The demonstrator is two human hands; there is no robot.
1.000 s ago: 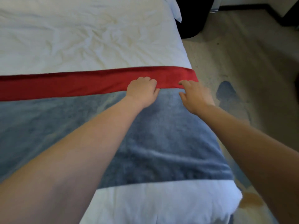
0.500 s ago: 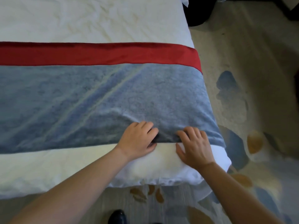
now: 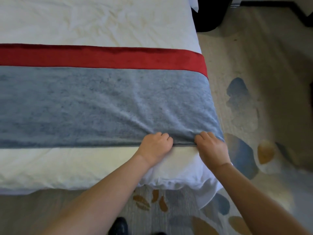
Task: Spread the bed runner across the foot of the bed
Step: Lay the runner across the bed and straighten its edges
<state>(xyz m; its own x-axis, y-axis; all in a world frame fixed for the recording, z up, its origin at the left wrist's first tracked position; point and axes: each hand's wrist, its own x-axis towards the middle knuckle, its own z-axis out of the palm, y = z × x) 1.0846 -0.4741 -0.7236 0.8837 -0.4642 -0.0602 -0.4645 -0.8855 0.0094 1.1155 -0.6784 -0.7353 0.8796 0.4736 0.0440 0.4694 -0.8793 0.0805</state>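
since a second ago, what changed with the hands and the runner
The left hand and right hand came back from the red band to the near grey edge of the bed runner, at its right end. Both now grip that edge, fingers curled, with creases fanning out from them. The runner still lies across the white duvet.

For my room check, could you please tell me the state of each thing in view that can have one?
bed runner: spread across the bed, creased where the hands pull its near edge
left hand: fingers curled, gripping the runner's near edge
right hand: fingers curled, gripping the same edge by the bed's corner
white duvet: spread under the runner, wrinkled
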